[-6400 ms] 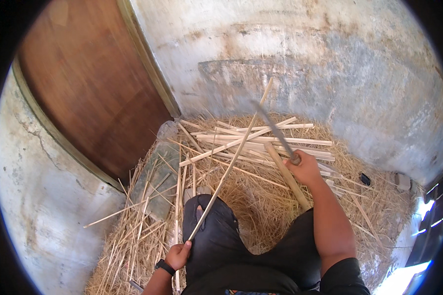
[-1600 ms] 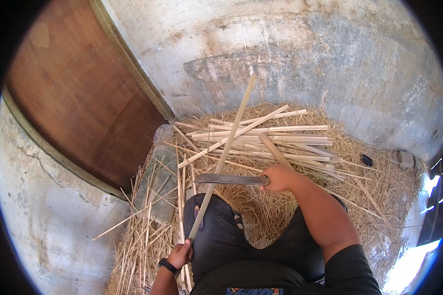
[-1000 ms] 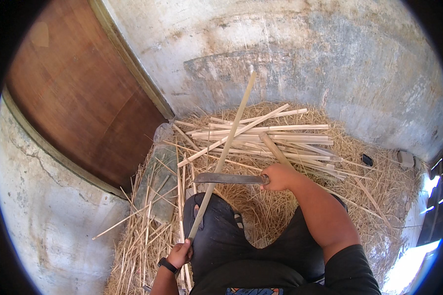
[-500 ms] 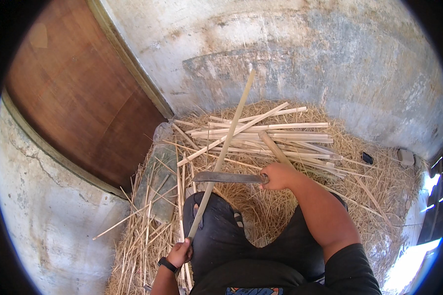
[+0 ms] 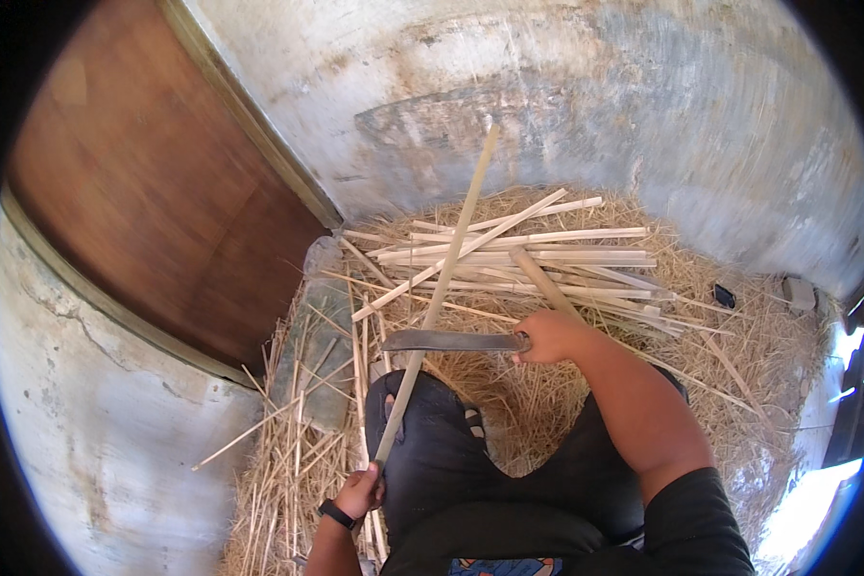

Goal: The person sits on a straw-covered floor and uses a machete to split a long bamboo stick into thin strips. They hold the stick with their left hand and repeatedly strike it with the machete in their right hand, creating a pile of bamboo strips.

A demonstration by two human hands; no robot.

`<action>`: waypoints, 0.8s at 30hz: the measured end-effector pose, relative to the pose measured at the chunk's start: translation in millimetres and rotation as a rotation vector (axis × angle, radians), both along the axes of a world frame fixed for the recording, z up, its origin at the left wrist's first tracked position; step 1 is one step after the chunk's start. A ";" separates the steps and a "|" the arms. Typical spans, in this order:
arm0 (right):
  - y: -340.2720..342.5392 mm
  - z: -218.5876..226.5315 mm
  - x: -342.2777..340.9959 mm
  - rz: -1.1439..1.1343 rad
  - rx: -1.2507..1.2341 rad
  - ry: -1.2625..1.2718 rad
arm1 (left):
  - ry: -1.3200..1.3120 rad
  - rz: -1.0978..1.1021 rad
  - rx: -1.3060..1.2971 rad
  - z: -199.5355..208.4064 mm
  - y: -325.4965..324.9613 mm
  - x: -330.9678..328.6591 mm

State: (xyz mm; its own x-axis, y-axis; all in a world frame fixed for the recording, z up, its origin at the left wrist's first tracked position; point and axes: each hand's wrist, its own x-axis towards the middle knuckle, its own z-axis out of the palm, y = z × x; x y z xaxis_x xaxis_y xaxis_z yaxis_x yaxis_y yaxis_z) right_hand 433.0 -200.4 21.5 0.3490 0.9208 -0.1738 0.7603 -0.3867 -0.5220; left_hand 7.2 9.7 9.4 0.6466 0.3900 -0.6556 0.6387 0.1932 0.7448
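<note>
My left hand [image 5: 359, 492], with a dark band on its wrist, is closed round the near end of a long pale bamboo strip [image 5: 448, 257]. The strip slants up and away across my left thigh toward the wall. My right hand [image 5: 548, 338] grips the handle of a machete [image 5: 456, 341]. Its dark blade points left and crosses over the strip a little beyond my knee. Whether the edge bites into the strip I cannot tell. Most of the machete's handle is hidden in my fist.
Several split bamboo strips [image 5: 566, 235] lie in a crossed pile beyond my knees, with a thicker bamboo stick [image 5: 544, 280] among them. Shavings [image 5: 288, 485] cover the floor at left, by a grey stone slab [image 5: 319, 384]. A brown door [image 5: 163, 192] and a stained wall [image 5: 643, 125] enclose the spot.
The whole view has shifted slightly, carrying hands, strip and machete a little to the right in the picture. Both grips stay the same, and the blade still crosses the strip.
</note>
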 end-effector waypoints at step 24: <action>-18.4 30.0 15.3 -0.251 0.000 -0.019 | -0.008 -0.042 0.298 -1.8 -13.1 3.0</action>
